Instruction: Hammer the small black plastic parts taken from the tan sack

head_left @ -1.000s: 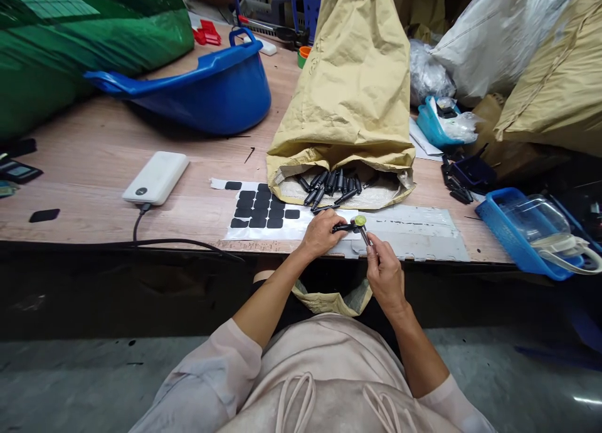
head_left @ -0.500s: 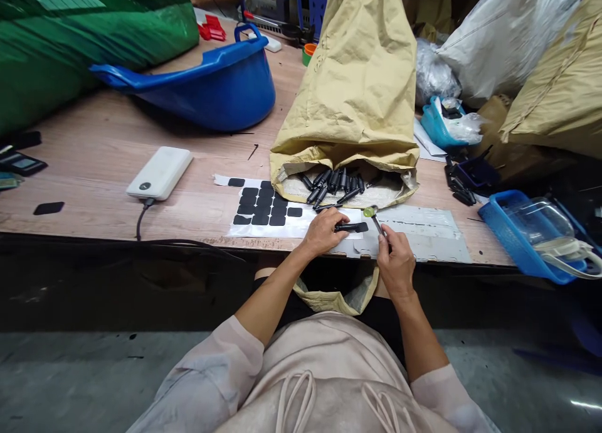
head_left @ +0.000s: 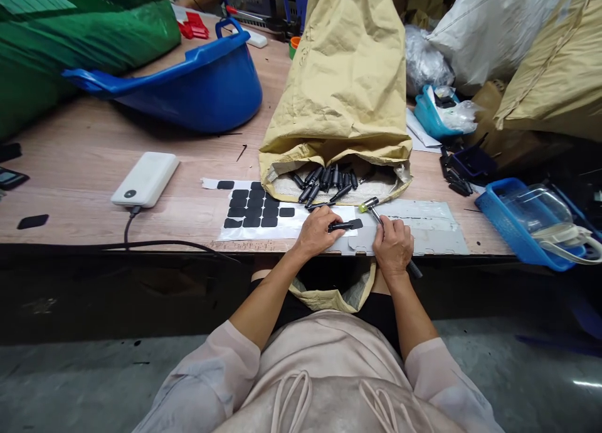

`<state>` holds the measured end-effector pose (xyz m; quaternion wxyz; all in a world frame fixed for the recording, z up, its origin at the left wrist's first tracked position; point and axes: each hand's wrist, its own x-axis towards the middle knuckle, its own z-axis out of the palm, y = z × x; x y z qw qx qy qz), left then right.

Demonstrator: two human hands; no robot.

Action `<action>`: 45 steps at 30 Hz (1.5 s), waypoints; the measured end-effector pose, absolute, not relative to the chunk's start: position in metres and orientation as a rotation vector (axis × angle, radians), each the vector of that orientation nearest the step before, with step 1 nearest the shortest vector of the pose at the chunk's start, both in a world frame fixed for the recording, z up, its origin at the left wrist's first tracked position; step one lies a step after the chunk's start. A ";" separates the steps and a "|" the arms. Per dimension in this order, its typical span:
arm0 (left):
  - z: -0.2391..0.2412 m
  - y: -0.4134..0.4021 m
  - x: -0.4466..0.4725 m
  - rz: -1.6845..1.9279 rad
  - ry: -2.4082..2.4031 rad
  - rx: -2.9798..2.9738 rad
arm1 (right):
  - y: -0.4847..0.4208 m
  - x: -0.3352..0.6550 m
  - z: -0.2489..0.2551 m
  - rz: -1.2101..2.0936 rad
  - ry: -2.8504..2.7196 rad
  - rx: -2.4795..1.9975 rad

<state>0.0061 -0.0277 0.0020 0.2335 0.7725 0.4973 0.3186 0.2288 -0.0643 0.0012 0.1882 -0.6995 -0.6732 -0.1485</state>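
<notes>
My left hand point(head_left: 318, 232) pinches a slim black pen-like piece point(head_left: 339, 226) and holds it flat at the table's front edge. The piece's right end lies by a dark rounded pad point(head_left: 356, 223). My right hand point(head_left: 394, 245) is closed round the handle of a small hammer point(head_left: 369, 204), which has a yellow-green face and a metal head. Its head is raised beyond the pad, and the dark handle end sticks out below my hand. Several similar black pieces point(head_left: 332, 178) lie in the mouth of a tan sack point(head_left: 348, 106) just beyond my hands.
A white sheet with black rounded squares point(head_left: 254, 207) lies left of my hands. Further left are a white power bank point(head_left: 145, 179) with a cable and a blue basin point(head_left: 188, 94). At right sits a blue tray point(head_left: 498, 216). An open sack point(head_left: 329, 298) hangs at my lap.
The hammer has tilted in my right hand, so its head shows side-on and its handle end appears. My left hand keeps the black piece in place. The whole view has shifted slightly.
</notes>
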 end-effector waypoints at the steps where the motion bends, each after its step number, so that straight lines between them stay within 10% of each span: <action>1: 0.003 -0.033 0.006 0.880 1.339 2.170 | -0.064 0.229 0.002 -0.402 -1.896 -1.975; 14: -0.054 -0.135 0.018 0.525 1.017 2.501 | -0.063 0.225 0.000 -0.419 -1.899 -1.983; 27: 0.010 -0.022 -0.030 0.933 1.911 2.244 | -0.062 0.224 0.000 -0.407 -1.895 -1.986; 45: -0.002 -0.010 0.013 0.816 1.468 2.111 | -0.074 0.228 0.001 -0.118 -1.703 -1.669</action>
